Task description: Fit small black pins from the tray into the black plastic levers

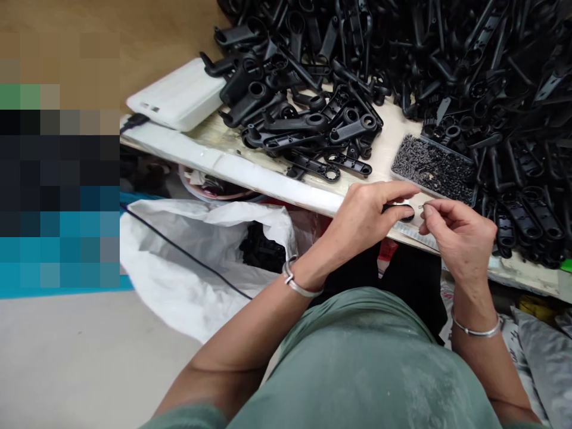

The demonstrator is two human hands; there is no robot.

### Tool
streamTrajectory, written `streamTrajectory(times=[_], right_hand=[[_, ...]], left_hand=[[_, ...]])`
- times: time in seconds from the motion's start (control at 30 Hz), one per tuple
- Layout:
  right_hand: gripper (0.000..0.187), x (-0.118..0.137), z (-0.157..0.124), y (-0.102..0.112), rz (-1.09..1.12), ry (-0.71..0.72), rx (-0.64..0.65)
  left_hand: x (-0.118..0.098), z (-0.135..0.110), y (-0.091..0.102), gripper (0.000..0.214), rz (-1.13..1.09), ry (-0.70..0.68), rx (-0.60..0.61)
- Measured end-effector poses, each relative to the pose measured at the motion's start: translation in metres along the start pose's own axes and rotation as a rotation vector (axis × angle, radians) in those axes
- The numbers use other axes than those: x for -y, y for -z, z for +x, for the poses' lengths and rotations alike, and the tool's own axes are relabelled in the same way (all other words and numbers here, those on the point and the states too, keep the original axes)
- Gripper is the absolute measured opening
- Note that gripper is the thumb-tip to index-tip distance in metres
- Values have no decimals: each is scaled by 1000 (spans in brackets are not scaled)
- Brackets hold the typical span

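At the table's front edge my left hand grips a black plastic part, only its rounded end showing past the thumb. Just to the right, my right hand pinches a tiny metal piece between thumb and forefinger, a short way from that part. The piece is too small to name. Behind both hands lies a clear shallow box filled with small dark pieces that look like screws. Several loose black plastic arms with ring-shaped ends lie to the left of the box.
A large heap of black plastic parts covers the back and right of the table. A white box-shaped device with a black cable stands at the left. Below the edge, a white sack holds black parts.
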State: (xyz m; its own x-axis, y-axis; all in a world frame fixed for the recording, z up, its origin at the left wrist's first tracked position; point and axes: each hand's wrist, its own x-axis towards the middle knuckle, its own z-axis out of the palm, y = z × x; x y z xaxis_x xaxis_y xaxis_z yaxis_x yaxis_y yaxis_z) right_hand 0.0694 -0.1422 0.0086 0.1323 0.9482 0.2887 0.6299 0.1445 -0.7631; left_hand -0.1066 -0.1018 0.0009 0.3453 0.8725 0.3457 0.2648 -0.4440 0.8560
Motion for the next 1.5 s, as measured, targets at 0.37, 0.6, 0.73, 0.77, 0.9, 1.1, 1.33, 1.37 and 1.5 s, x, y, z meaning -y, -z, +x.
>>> streamTrajectory(times=[0.37, 0.6, 0.73, 0.77, 0.9, 1.1, 1.33, 1.37, 1.5], right_hand=[[15, -14, -5, 3, -312, 266, 108], [17, -13, -7, -6, -520, 433, 165], [22, -10, -8, -7, -664, 473, 199], [24, -7, -8, -8, -708, 477, 214], [24, 9, -9, -12, -894, 455, 290], [23, 25, 7, -6, -779, 250, 494], [21, 20, 21, 2, -534, -7, 552], [21, 20, 21, 1, -541, -10, 543], [22, 25, 20, -2, -589, -1, 552]], left_hand=[[20, -27, 4, 6, 559, -107, 108], [22, -37, -4, 4, 494, -149, 36], [25, -38, -7, 5, 470, -173, -2], [25, -39, -7, 6, 466, -183, -9], [27, -40, -10, 9, 451, -191, -16], [28, -40, -11, 10, 418, -165, -5], [24, -40, -7, 26, 431, -142, 140], [24, -41, -7, 28, 439, -146, 157], [23, -40, -7, 33, 462, -157, 208]])
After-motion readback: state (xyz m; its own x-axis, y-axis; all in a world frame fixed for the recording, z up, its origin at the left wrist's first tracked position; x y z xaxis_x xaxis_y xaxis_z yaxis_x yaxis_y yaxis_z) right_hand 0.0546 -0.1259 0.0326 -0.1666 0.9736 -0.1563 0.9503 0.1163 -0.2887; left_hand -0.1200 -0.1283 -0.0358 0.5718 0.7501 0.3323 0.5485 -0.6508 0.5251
